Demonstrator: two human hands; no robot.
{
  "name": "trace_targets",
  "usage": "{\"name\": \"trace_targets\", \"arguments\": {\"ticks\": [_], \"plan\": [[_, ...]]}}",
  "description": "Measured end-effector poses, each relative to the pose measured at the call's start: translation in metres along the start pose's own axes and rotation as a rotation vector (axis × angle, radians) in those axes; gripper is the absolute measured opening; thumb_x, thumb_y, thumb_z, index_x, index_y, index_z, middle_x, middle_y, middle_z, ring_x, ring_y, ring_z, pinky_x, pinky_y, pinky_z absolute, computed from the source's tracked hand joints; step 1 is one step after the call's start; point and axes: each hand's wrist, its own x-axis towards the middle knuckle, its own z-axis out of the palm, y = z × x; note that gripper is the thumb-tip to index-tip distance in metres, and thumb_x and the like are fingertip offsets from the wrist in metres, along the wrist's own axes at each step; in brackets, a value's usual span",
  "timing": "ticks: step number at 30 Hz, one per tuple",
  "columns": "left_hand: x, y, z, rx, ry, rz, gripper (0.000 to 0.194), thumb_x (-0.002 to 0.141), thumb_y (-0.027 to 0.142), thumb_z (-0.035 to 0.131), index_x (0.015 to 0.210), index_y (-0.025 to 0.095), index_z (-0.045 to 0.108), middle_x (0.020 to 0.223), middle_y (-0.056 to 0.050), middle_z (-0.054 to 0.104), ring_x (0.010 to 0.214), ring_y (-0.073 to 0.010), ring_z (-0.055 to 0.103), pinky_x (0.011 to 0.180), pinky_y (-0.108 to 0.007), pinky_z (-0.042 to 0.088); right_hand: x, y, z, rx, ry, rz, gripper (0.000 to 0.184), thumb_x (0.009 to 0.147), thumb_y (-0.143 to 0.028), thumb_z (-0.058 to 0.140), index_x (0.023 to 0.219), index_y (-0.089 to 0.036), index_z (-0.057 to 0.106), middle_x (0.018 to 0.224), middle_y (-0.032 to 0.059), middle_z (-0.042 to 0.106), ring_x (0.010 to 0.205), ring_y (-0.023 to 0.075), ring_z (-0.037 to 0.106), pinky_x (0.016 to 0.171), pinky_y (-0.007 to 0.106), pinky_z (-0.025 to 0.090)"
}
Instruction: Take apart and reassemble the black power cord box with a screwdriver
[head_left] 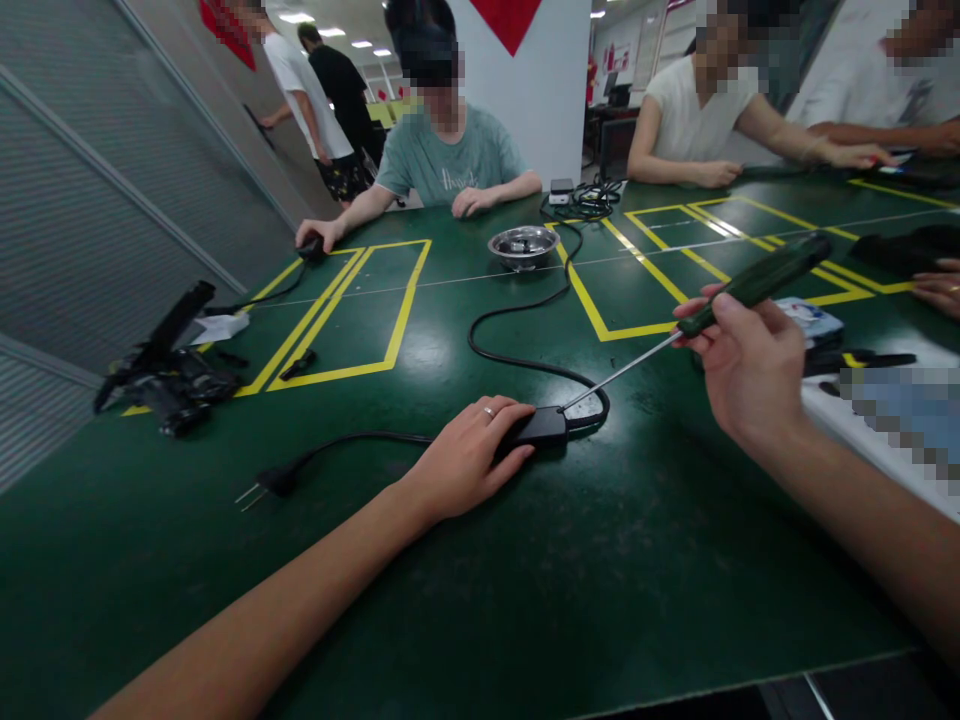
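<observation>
Resting on the green table, my left hand is closed over a small black power adapter box and holds it down. A two-pin plug lies at the left on the adapter's short cord. From the adapter's right end, a black cable curves away toward the back. My right hand grips a screwdriver by its dark green handle, raised and slanted. The thin steel shaft points down to the left, its tip at the adapter's upper right corner. Whether the tip sits in a screw, I cannot tell.
A metal bowl with small parts stands farther back. Black parts lie at the left. Yellow tape marks the table. Coiled cable, a pair of black-handled pliers and other people's hands surround the work area.
</observation>
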Motion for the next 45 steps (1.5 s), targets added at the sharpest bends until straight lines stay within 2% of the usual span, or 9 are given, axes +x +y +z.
{"name": "trace_targets", "arguments": {"ticks": [8, 15, 20, 26, 31, 36, 40, 45], "plan": [[0.000, -0.001, -0.001, 0.004, -0.011, -0.003, 0.042, 0.095, 0.034, 0.049, 0.133, 0.018, 0.042, 0.127, -0.011, 0.053, 0.114, -0.0238, 0.051, 0.101, -0.044, 0.044, 0.000, 0.004, 0.002, -0.025, 0.002, 0.010, 0.017, 0.083, -0.033, 0.066, 0.070, -0.025, 0.062, 0.068, -0.0012, 0.060, 0.060, 0.0148, 0.057, 0.057, 0.033, 0.050], [0.000, 0.001, -0.001, 0.033, -0.016, -0.053, 0.044, 0.094, 0.037, 0.051, 0.132, 0.018, 0.043, 0.123, -0.011, 0.055, 0.112, -0.0258, 0.051, 0.099, -0.044, 0.043, 0.002, 0.006, -0.003, 0.069, -0.017, 0.098, 0.009, 0.084, -0.037, 0.064, 0.085, -0.029, 0.062, 0.070, -0.0014, 0.064, 0.066, 0.0171, 0.060, 0.056, 0.033, 0.051], [0.002, -0.007, -0.004, 0.011, -0.027, -0.076, 0.045, 0.091, 0.046, 0.054, 0.127, 0.019, 0.050, 0.119, -0.010, 0.056, 0.108, -0.0257, 0.052, 0.097, -0.043, 0.045, 0.004, 0.007, -0.008, 0.199, -0.073, 0.144, 0.026, 0.084, -0.037, 0.047, 0.100, -0.022, 0.061, 0.076, 0.0043, 0.069, 0.075, 0.0204, 0.065, 0.057, 0.033, 0.052], [0.002, -0.011, -0.007, -0.016, -0.026, -0.080, 0.042, 0.090, 0.046, 0.056, 0.122, 0.020, 0.053, 0.115, -0.009, 0.057, 0.105, -0.0251, 0.052, 0.094, -0.042, 0.046, 0.006, 0.006, -0.006, 0.057, -0.028, 0.071, 0.012, 0.086, -0.033, 0.058, 0.083, -0.024, 0.065, 0.074, 0.0017, 0.066, 0.068, 0.0165, 0.063, 0.054, 0.031, 0.052], [0.002, -0.010, -0.007, -0.014, -0.028, -0.083, 0.041, 0.090, 0.046, 0.056, 0.122, 0.020, 0.053, 0.115, -0.009, 0.057, 0.105, -0.0250, 0.052, 0.094, -0.043, 0.045, 0.004, 0.007, -0.002, -0.054, 0.029, -0.019, 0.023, 0.085, -0.042, 0.064, 0.069, -0.025, 0.063, 0.069, 0.0001, 0.062, 0.062, 0.0151, 0.059, 0.054, 0.033, 0.051], [0.001, -0.011, -0.007, -0.014, -0.040, -0.086, 0.042, 0.091, 0.047, 0.054, 0.123, 0.020, 0.052, 0.116, -0.009, 0.056, 0.106, -0.0250, 0.051, 0.093, -0.043, 0.045, 0.001, 0.005, -0.002, 0.024, -0.015, 0.047, 0.013, 0.085, -0.044, 0.063, 0.085, -0.031, 0.064, 0.074, 0.0003, 0.065, 0.063, 0.0176, 0.059, 0.053, 0.035, 0.050], [0.001, -0.011, -0.007, -0.011, -0.042, -0.082, 0.042, 0.091, 0.047, 0.054, 0.123, 0.020, 0.052, 0.116, -0.009, 0.056, 0.105, -0.0248, 0.051, 0.094, -0.043, 0.045, 0.002, 0.004, -0.004, 0.085, -0.048, 0.077, 0.022, 0.084, -0.039, 0.058, 0.099, -0.024, 0.062, 0.077, 0.0027, 0.068, 0.068, 0.0175, 0.062, 0.051, 0.031, 0.049], [0.002, -0.011, -0.006, -0.007, -0.037, -0.074, 0.041, 0.091, 0.047, 0.054, 0.123, 0.021, 0.052, 0.116, -0.009, 0.056, 0.105, -0.0253, 0.052, 0.094, -0.043, 0.045, 0.005, 0.004, -0.008, 0.133, -0.070, 0.075, 0.022, 0.081, -0.029, 0.053, 0.097, -0.021, 0.064, 0.078, 0.0050, 0.070, 0.068, 0.0186, 0.063, 0.053, 0.032, 0.050]]}}
